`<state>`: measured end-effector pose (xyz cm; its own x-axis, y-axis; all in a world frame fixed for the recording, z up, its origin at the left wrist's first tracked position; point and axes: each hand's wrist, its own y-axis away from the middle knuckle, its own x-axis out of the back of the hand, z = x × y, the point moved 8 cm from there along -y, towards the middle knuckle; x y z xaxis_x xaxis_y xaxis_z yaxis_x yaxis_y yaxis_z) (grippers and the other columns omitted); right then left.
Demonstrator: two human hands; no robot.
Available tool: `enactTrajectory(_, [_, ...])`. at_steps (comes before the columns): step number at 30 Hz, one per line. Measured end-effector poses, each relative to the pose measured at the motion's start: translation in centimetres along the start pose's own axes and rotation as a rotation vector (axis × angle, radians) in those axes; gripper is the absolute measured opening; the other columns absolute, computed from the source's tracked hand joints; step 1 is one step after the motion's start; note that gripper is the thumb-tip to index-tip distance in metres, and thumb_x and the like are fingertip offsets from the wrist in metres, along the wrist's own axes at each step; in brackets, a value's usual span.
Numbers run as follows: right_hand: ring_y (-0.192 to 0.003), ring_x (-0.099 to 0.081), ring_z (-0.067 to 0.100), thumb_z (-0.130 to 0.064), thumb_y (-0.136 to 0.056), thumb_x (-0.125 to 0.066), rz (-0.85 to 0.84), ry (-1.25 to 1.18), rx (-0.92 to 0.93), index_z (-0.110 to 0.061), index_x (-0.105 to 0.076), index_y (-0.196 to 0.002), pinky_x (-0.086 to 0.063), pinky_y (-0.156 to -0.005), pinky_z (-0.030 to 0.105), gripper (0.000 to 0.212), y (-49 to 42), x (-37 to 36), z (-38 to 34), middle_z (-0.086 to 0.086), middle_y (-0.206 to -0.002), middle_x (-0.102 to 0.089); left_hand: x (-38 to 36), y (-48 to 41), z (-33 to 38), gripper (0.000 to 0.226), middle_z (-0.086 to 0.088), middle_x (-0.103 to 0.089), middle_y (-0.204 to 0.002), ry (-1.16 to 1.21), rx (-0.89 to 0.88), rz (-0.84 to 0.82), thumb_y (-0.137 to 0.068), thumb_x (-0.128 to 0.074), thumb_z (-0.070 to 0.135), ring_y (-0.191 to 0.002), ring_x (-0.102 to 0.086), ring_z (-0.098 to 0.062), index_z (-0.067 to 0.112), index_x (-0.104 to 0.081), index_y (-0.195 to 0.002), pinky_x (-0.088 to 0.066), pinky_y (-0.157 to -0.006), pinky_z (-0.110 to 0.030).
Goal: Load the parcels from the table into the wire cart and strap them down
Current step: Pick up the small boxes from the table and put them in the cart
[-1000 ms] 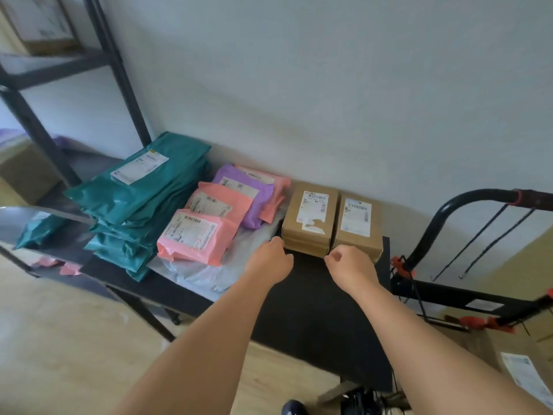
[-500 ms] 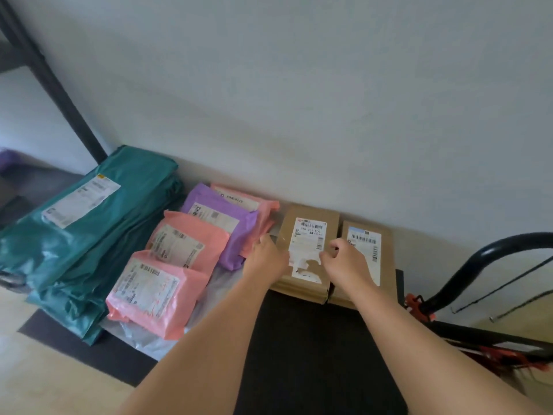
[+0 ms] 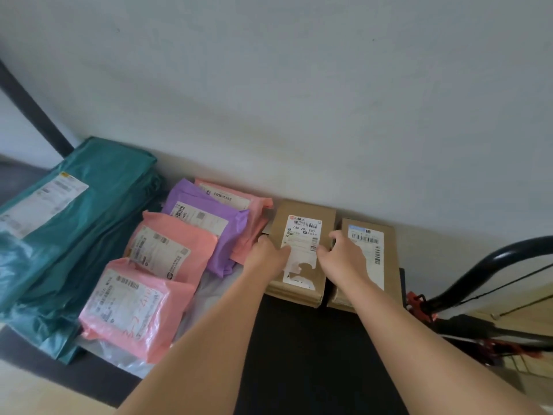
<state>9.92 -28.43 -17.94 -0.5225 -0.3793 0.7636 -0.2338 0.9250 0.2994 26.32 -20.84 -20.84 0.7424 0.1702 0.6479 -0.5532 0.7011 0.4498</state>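
Two stacks of brown cardboard parcels stand side by side on the black table (image 3: pixel 299 354) against the wall. My left hand (image 3: pixel 267 257) grips the left edge of the left cardboard stack (image 3: pixel 302 214), thumb on its white label. On the same stack's right edge is my right hand (image 3: pixel 344 256), its fingers in the gap beside the right cardboard stack (image 3: pixel 389 265). Only the cart's black handle (image 3: pixel 493 265) and red fittings show, at the right edge.
Pink mailers (image 3: pixel 134 310), a purple mailer (image 3: pixel 209 223) and a pile of teal mailers (image 3: pixel 74 229) lie to the left on the table. A black shelf post (image 3: pixel 33 115) stands at far left. The wall runs directly behind the parcels.
Both hands moved forward from the table's front onto the left cardboard stack and closed on its two sides. The view swung closer and to the right.
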Motion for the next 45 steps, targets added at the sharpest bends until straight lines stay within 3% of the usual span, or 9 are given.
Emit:
enactTrajectory(14, [-0.078, -0.063, 0.017, -0.033, -0.094, -0.055, 0.096, -0.059, -0.006, -0.02, -0.04, -0.142, -0.042, -0.059, 0.029, 0.052, 3.6, 0.9, -1.8, -0.002, -0.103, -0.063, 2.7, 2.9, -0.2, 0.048, -0.004, -0.066, -0.12, 0.113, -0.022, 0.048, -0.09, -0.059, 0.031, -0.104, -0.064, -0.023, 0.01, -0.051, -0.132, -0.053, -0.082, -0.031])
enactTrajectory(18, [-0.089, -0.066, 0.021, -0.032, -0.093, -0.057, 0.122, -0.154, -0.003, -0.02, -0.038, -0.142, -0.053, -0.075, 0.038, 0.054, 5.6, 0.9, -2.2, 0.002, -0.116, -0.064, 4.1, 4.5, -0.9, 0.057, -0.003, -0.064, -0.118, 0.189, -0.008, 0.096, -0.086, -0.064, 0.031, -0.092, -0.061, -0.018, 0.009, -0.046, -0.134, -0.044, -0.058, -0.021])
enactTrajectory(21, [-0.094, -0.066, 0.022, -0.032, -0.092, -0.058, 0.158, -0.233, -0.012, -0.02, -0.041, -0.139, -0.055, -0.08, 0.041, 0.051, 7.1, 1.2, -2.1, 0.003, -0.116, -0.064, 4.9, 5.6, -1.7, 0.063, -0.006, -0.057, -0.124, 0.248, 0.015, 0.112, -0.079, -0.068, 0.037, -0.104, -0.06, -0.024, 0.012, -0.045, -0.132, -0.048, -0.077, -0.031])
enactTrajectory(24, [-0.084, -0.063, 0.014, -0.031, -0.093, -0.058, 0.209, -0.294, -0.011, -0.019, -0.043, -0.137, -0.05, -0.063, 0.03, 0.048, 8.6, 1.7, -2.1, 0.002, -0.12, -0.059, 5.4, 6.9, -2.7, 0.066, -0.005, -0.057, -0.125, 0.459, 0.047, 0.087, -0.072, -0.072, 0.042, -0.108, -0.058, -0.024, 0.017, -0.049, -0.128, -0.048, -0.087, -0.035])
enactTrajectory(29, [-0.07, -0.048, -0.003, -0.028, -0.093, -0.057, 0.299, -0.364, 0.011, -0.019, -0.048, -0.134, -0.033, -0.052, 0.017, 0.043, 11.0, 3.3, -1.7, -0.002, -0.115, -0.058, 5.9, 9.4, -4.6, 0.069, -0.007, -0.065, -0.109, 0.822, 0.132, -0.021, -0.072, -0.076, 0.047, -0.095, -0.064, -0.023, 0.02, -0.048, -0.129, -0.054, -0.067, -0.033])
enactTrajectory(34, [-0.069, -0.057, 0.0, -0.03, -0.094, -0.057, 0.379, -0.42, 0.033, -0.02, -0.053, -0.131, -0.035, -0.05, 0.017, 0.039, 14.0, 4.6, -1.6, -0.006, -0.102, -0.062, 6.0, 12.3, -4.9, 0.072, -0.01, -0.068, -0.116, 0.935, 0.079, -0.2, -0.072, -0.076, 0.057, -0.111, -0.063, -0.025, 0.02, -0.055, -0.129, -0.05, -0.096, -0.036])
enactTrajectory(37, [-0.066, -0.058, 0.0, -0.029, -0.093, -0.058, 0.424, -0.446, 0.042, -0.02, -0.057, -0.125, -0.036, -0.048, 0.016, 0.034, 15.9, 5.2, -1.1, -0.012, -0.086, -0.061, 5.4, 14.1, -4.6, 0.093, -0.013, -0.06, -0.131, 0.869, 0.026, -0.282, -0.067, -0.077, 0.061, -0.128, -0.052, -0.029, 0.018, -0.044, -0.142, -0.039, -0.108, -0.041])
enactTrajectory(40, [-0.07, -0.06, 0.002, -0.028, -0.093, -0.058, 0.418, -0.518, 0.042, -0.019, -0.057, -0.122, -0.04, -0.051, 0.018, 0.031, 17.8, 5.1, -0.4, -0.015, -0.083, -0.059, 5.4, 15.4, -4.6, 0.095, -0.008, -0.057, -0.133, 0.829, -0.02, -0.19, -0.071, -0.077, 0.056, -0.121, -0.054, -0.026, 0.017, -0.035, -0.147, -0.041, -0.106, -0.045])
enactTrajectory(45, [-0.077, -0.063, 0.001, -0.039, -0.094, -0.057, 0.359, -0.659, 0.022, -0.028, -0.053, -0.12, -0.049, -0.052, 0.015, 0.029, 20.7, 4.9, 1.6, -0.012, -0.096, -0.063, 4.4, 18.0, -4.3, 0.066, 0.002, -0.07, -0.11, 0.856, -0.15, -0.161, -0.072, -0.078, 0.051, -0.101, -0.065, -0.016, 0.021, -0.057, -0.127, -0.05, -0.079, -0.032])
